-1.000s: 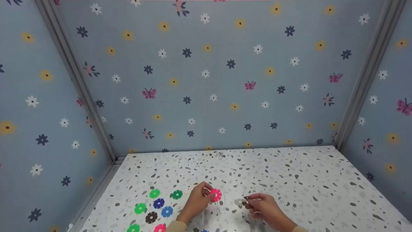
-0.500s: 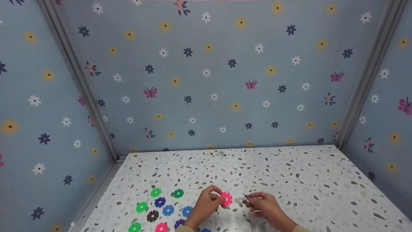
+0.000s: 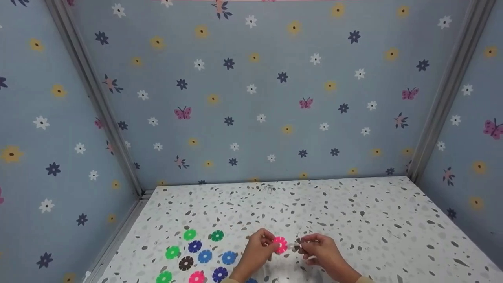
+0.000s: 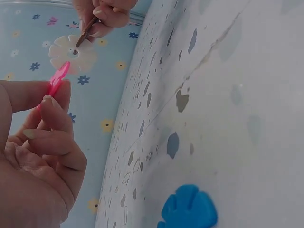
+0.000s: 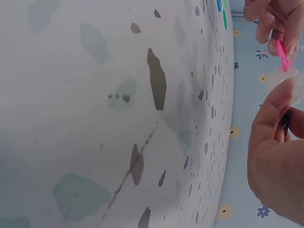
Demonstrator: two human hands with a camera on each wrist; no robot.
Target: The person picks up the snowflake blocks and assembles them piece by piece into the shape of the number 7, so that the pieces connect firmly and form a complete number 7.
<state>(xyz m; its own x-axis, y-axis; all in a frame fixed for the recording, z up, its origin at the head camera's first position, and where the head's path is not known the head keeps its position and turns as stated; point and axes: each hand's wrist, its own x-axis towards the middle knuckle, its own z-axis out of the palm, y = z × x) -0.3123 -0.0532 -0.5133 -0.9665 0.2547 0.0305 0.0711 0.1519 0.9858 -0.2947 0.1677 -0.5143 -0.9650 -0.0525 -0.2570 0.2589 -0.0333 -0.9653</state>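
My left hand [image 3: 257, 249] pinches a pink notched plastic disc [image 3: 281, 241] between thumb and fingers. Opposite it, my right hand [image 3: 324, 251] pinches a dark brown disc [image 4: 86, 33], which is slotted crosswise into a translucent white disc [image 4: 59, 52]. In the left wrist view the pink disc is turned nearly edge-on and its tip overlaps the white disc's rim. The right wrist view shows the pink disc [image 5: 282, 54] right at the edge of the white disc too. Both hands are over the front middle of the table, and my right fingers partly cover the brown disc.
Loose notched discs lie flat at the table's front left: several green [image 3: 172, 252], blue [image 3: 205, 251] and purple-blue ones, a brown one [image 3: 181, 263] and a pink one [image 3: 192, 277]. Flower-patterned walls [image 3: 251, 106] with metal corner posts [image 3: 444, 94] enclose the speckled white table [image 3: 353, 208].
My left hand has carried the pink disc rightward, up to the white disc. The right hand has stayed nearly in place with its joined discs. Blue discs behind my left arm now show.
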